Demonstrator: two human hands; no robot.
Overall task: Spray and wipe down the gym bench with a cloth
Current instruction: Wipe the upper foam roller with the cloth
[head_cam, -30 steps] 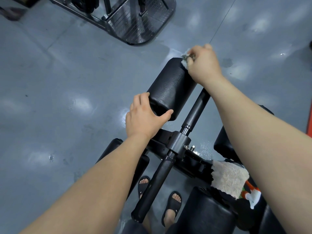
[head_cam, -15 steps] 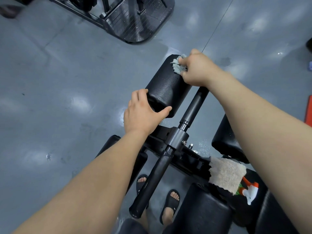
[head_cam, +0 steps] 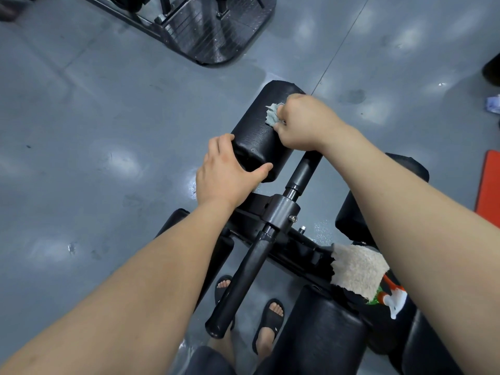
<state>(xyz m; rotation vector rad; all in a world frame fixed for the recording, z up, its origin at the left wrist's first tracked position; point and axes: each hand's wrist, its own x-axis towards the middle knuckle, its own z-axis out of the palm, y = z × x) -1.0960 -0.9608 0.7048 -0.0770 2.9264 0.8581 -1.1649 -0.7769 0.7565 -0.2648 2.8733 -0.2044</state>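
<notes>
The right hand is closed in a fist around a small grey cloth and presses it on the far half of the black roller pad, at its right edge. The left hand lies spread over the near end of the same pad, with the thumb across the end face, and seems to steady it. The long axis of the pad runs away from the person, so I judge the next wipe goes along it, toward the left hand. At the near right corner of the bench lies a beige towel. Partly under it is a spray bottle, and I cannot see what is inside.
</notes>
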